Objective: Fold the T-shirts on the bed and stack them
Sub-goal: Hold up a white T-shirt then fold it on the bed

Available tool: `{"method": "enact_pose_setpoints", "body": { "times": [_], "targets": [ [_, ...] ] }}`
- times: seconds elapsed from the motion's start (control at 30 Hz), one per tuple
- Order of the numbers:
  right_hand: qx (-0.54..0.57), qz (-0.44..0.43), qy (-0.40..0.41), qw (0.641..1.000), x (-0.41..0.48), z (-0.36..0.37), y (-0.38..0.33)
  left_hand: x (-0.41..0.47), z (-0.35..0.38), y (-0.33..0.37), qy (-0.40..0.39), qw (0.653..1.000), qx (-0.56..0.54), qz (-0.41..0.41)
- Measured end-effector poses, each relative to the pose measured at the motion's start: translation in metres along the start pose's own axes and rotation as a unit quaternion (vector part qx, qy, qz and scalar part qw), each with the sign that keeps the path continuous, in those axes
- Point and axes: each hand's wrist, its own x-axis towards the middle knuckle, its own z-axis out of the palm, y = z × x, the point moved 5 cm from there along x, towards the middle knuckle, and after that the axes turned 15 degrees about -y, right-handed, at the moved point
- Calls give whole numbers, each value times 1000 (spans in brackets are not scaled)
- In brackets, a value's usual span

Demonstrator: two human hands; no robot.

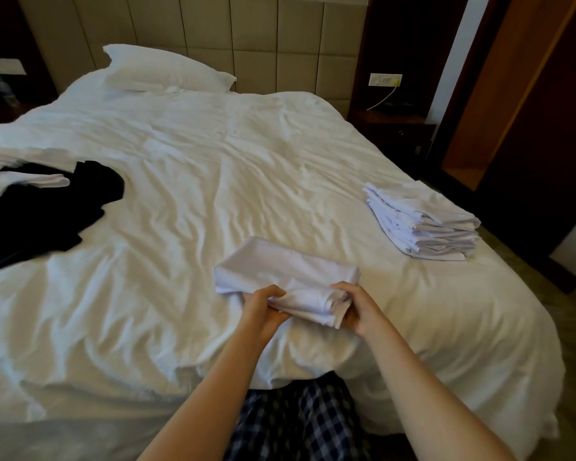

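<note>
A white T-shirt [286, 271], partly folded into a rectangle, lies on the bed [187, 181] near its front edge. My left hand [263, 311] grips the shirt's near edge from the left. My right hand [359, 311] grips the same bunched edge from the right, lifted slightly off the sheet. A stack of several folded white T-shirts [423, 221] sits at the bed's right edge. Unfolded black T-shirts [47, 207] lie in a heap at the far left, with a white garment [24, 181] draped over them.
A white pillow [160, 71] rests against the padded headboard [246, 38]. A dark nightstand [393, 128] with a cable stands right of the bed, and a wooden door frame [512, 94] beyond it. My checked trousers [300, 424] press against the bed's front.
</note>
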Motion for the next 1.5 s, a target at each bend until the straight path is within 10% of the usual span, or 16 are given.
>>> {"method": "enact_pose_setpoints", "body": {
  "times": [0.8,1.23,1.5],
  "targets": [
    [-3,-258,111,960,11,-37,-88,138,107,27,-97,977,168,-92],
    [171,-208,258,928,100,-83,-78,244,96,-12,-47,961,217,-165],
    [35,-177,375,909,88,-75,-71,205,99,-22,-68,937,314,-139]
  ]
}}
